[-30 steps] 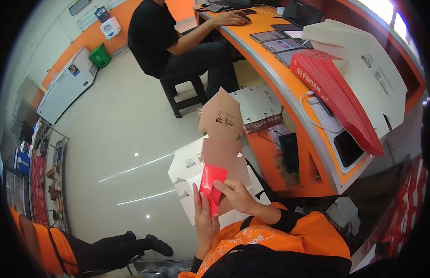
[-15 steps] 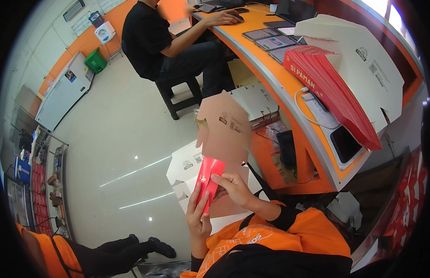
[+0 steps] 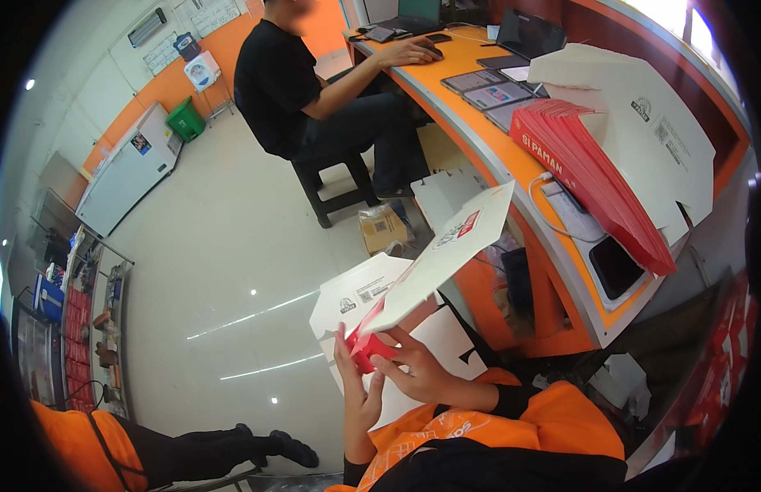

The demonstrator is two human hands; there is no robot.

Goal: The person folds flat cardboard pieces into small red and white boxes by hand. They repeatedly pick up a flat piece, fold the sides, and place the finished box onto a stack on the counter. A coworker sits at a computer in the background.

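A flat cardboard box blank (image 3: 446, 254), white on the side facing me with a red inner face, is held tilted up in front of my chest. My left hand (image 3: 354, 385) grips its lower red end from the left. My right hand (image 3: 417, 369) holds the same end from the right, fingers spread along the fold. Below the blank lies a stack of white box blanks (image 3: 356, 299) near my lap.
An orange counter (image 3: 512, 156) curves along the right, carrying a stack of red and white box blanks (image 3: 602, 156), tablets and a laptop. A person in black (image 3: 307, 90) sits on a stool at it. Another person's legs (image 3: 192, 451) stretch across the floor at lower left.
The blank has turned from showing its brown and red face upright to lying tilted with its white side up. Both hands stayed on its lower end.
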